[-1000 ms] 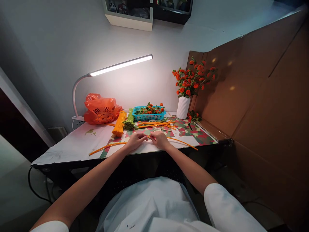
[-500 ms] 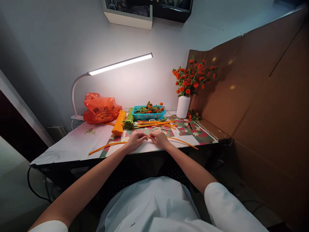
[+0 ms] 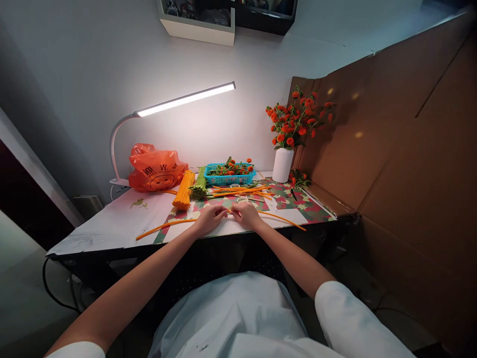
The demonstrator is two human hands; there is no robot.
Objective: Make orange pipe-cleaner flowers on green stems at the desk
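Note:
Near the table's front edge, my left hand [image 3: 210, 218] and my right hand [image 3: 244, 215] are close together, both pinching the middle of orange pipe cleaners [image 3: 166, 227]. Their fuzzy ends stick out to the left and to the right past my hands. Whether it is one long strand or several, my fingers hide. Just beyond lie loose orange pipe cleaners [image 3: 242, 191] and a pale ring, perhaps a tape roll [image 3: 242, 199]. Left of these are a yellow-orange bundle of pipe cleaners [image 3: 184, 191] and a green bundle [image 3: 199, 185].
A blue basket [image 3: 231, 179] holds orange flowers with green stems. Behind it to the right, a white ribbed vase [image 3: 282, 165] carries more flowers. An orange plastic bag [image 3: 158, 169] and a lit lamp [image 3: 186, 99] stand left. Cardboard [image 3: 391, 139] walls the right side.
My hands stay in nearly the same place, still pinching. The left end of the orange pipe cleaner has shifted very slightly to the left.

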